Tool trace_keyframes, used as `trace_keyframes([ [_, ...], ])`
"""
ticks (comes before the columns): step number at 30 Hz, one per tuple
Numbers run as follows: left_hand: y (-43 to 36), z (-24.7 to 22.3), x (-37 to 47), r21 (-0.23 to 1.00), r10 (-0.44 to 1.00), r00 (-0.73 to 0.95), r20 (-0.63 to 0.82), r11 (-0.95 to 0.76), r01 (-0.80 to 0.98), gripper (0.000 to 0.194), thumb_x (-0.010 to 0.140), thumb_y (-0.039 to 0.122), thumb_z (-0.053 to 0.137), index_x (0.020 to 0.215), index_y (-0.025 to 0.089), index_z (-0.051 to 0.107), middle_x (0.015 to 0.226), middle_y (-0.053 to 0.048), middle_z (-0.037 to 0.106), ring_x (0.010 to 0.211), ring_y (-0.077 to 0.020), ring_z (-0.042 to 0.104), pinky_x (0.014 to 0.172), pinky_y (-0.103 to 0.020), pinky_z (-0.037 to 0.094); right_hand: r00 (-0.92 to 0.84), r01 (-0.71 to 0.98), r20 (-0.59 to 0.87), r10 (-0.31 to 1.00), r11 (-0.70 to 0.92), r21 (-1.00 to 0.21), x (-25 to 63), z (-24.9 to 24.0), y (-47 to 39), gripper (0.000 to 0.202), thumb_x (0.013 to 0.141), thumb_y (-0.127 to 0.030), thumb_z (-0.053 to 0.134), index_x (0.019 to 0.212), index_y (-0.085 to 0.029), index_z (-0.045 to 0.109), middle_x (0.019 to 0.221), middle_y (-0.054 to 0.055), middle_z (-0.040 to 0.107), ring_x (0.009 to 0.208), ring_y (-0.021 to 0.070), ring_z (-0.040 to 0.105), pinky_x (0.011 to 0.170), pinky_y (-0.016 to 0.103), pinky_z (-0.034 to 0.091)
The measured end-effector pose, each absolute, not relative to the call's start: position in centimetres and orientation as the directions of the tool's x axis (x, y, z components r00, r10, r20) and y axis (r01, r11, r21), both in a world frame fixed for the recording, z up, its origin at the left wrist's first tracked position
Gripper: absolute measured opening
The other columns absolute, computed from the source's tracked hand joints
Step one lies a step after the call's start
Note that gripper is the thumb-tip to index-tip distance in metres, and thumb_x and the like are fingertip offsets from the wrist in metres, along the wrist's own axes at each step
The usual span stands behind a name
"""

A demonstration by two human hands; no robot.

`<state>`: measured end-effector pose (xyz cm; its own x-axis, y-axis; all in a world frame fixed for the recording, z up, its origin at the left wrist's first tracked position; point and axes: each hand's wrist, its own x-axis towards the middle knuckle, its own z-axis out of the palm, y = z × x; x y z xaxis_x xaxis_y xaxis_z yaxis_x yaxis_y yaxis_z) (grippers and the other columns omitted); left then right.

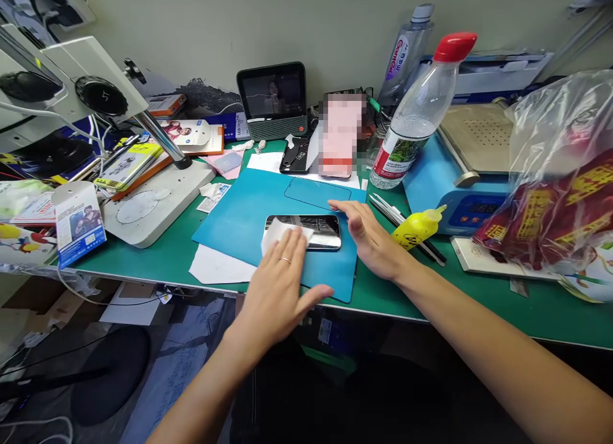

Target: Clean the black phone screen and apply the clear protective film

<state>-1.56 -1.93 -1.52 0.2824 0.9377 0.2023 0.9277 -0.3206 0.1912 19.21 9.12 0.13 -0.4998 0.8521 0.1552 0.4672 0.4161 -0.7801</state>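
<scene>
A smartphone lies screen up on the blue mat, its glossy face reflecting light. My left hand holds a folded white tissue against the left part of the screen, fingers extended over it and thumb out to the side. Just past the phone's right end is my right hand, open and holding nothing, its edge resting near the mat's right border. Behind the phone, a thin dark-edged rectangular frame or film lies on the mat.
A yellow squeeze bottle and tweezers lie beyond my right hand. A water bottle stands before a blue heating plate machine. A microscope stand base occupies the left; a small screen device stands behind.
</scene>
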Motion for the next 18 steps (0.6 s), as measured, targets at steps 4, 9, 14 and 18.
trace_keyframes([
  [4,-1.3,-1.8,-3.8,0.181,0.963,0.166,0.210,-0.205,0.962,0.092,0.106,0.071,0.019,0.161,-0.002,0.036,0.170,-0.025,0.034,0.161,-0.0363,0.030,0.128,-0.057,0.033,-0.502,0.476,0.137,0.854,0.405,-0.781,19.1,0.2,9.2,0.102,0.088,-0.090,0.006,0.151,-0.028,0.057,0.147,0.014,0.060,0.144,0.0346,0.047,0.125,0.057,0.034],
  [9,1.6,-0.6,-1.6,0.209,0.981,0.148,0.122,-0.171,0.963,0.101,0.102,0.078,0.033,0.162,-0.003,0.033,0.171,-0.025,0.030,0.161,-0.0395,0.025,0.130,-0.056,0.029,-0.487,0.468,0.170,0.857,0.421,-0.777,19.1,-0.2,9.4,0.101,0.088,-0.090,0.007,0.148,-0.028,0.060,0.143,0.013,0.063,0.141,0.0343,0.050,0.125,0.056,0.035],
  [14,3.6,0.9,2.9,0.278,0.940,0.333,0.076,-0.341,0.898,0.105,0.099,0.083,0.032,0.164,0.001,0.033,0.171,-0.020,0.033,0.162,-0.0342,0.026,0.133,-0.047,0.024,-0.452,0.443,0.216,0.865,0.428,-0.788,19.0,-0.9,9.9,0.105,0.086,-0.092,0.009,0.146,-0.023,0.061,0.144,0.015,0.062,0.137,0.0343,0.054,0.121,0.055,0.041],
  [18,1.8,0.7,3.4,0.267,0.931,0.346,0.118,-0.365,0.892,0.108,0.097,0.084,0.030,0.163,0.000,0.033,0.172,-0.021,0.031,0.163,-0.0322,0.025,0.133,-0.045,0.022,-0.450,0.454,0.213,0.868,0.427,-0.782,19.0,-0.8,9.7,0.103,0.088,-0.091,0.009,0.146,-0.023,0.060,0.145,0.016,0.062,0.140,0.0337,0.052,0.121,0.054,0.040],
])
